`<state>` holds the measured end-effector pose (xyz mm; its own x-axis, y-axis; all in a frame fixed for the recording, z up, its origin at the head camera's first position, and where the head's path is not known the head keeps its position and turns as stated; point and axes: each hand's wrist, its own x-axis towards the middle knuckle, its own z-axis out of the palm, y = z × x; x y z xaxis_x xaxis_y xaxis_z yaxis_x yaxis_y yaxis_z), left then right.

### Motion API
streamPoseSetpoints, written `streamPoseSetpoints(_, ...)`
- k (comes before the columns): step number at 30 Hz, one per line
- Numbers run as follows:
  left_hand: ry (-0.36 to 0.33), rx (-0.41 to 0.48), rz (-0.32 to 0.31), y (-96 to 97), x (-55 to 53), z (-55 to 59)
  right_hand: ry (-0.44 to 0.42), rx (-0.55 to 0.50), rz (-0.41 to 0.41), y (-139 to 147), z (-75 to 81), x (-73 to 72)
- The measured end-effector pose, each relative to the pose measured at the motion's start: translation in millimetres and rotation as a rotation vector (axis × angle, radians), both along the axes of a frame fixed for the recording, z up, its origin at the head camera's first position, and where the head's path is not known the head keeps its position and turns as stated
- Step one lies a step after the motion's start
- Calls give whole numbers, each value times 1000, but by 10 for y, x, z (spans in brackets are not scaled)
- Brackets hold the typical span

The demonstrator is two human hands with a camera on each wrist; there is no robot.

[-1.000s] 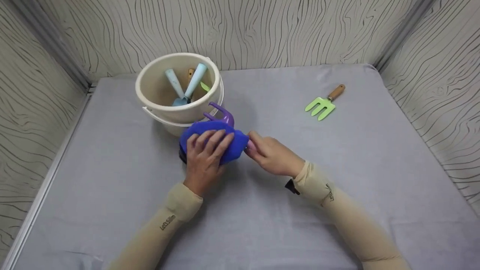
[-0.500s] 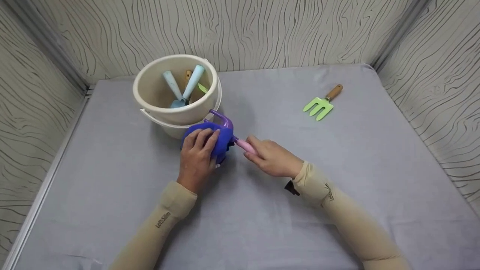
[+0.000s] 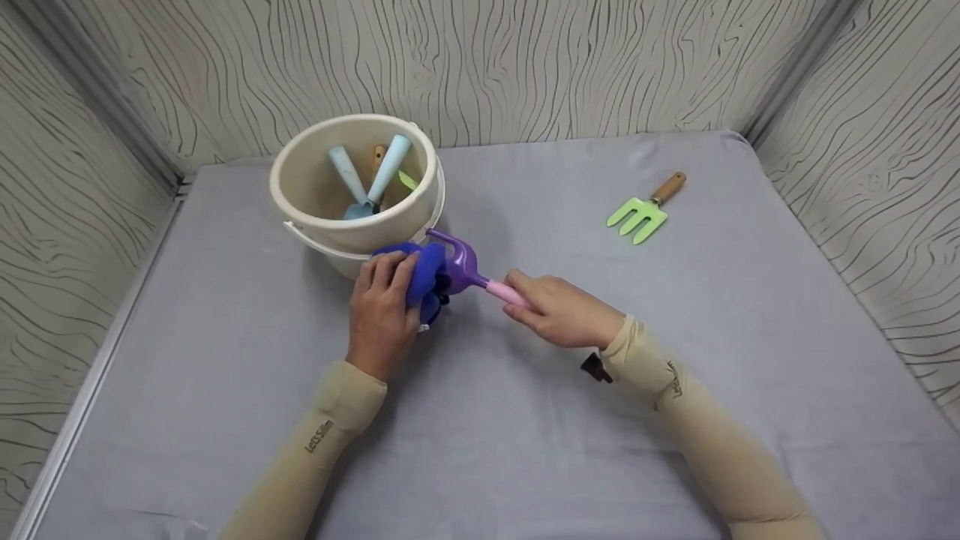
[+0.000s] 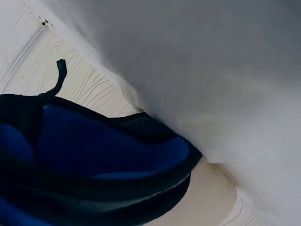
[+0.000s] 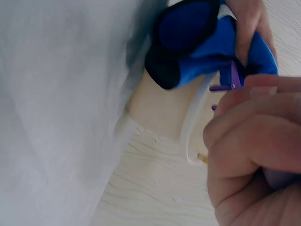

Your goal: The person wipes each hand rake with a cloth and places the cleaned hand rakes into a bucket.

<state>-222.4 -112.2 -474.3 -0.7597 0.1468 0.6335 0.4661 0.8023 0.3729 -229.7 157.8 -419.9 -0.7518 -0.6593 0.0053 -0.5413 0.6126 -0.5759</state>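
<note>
My left hand (image 3: 382, 315) grips a soft blue cloth item with black edging (image 3: 426, 274), bunched beside the bucket. In the left wrist view, this cloth item (image 4: 113, 146) shows a blue inside, black borders and a short black strap. My right hand (image 3: 566, 311) holds the pink handle of a purple hand rake (image 3: 463, 266), its prongs pointing toward the bucket and its head overlapping the cloth. In the right wrist view, my curled right fingers (image 5: 254, 127) hide most of the rake, while the cloth item (image 5: 207, 61) sits under the left hand.
A white bucket (image 3: 300, 202) with a carrying handle stands behind the left hand, holding light blue-handled tools (image 3: 390, 165) and others. A green garden fork (image 3: 641, 214) with a wooden handle lies on the grey cloth-covered table (image 3: 562, 450). Patterned walls (image 3: 525, 67) enclose the table.
The purple rake head has come out from under the blue cloth as my right hand shifts slightly right. My left hand has moved a little left, with the cloth more bunched.
</note>
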Motion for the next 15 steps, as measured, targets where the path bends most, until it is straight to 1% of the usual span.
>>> streamPoseSetpoints(5, -29, 54, 8, 23, 0, 48, -52, 15, 6, 169, 93, -63)
streamPoseSetpoints(8, -6, 141, 12, 45, 19, 68, -73, 23, -11, 279, 132, -106)
streamPoseSetpoints(10, 40, 213, 12, 63, 47, 83, -68, 33, -20, 329, 143, -131)
streamPoseSetpoints(12, 110, 271, 8, 89, 82, 98, -62, 47, -19, 350, 134, -152)
streamPoseSetpoints(13, 150, 290, 4, 104, 101, 104, -59, 58, -12, 349, 127, -160)
streamPoseSetpoints(15, 229, 301, -3, 136, 137, 116, -54, 78, 6, 334, 107, -171)
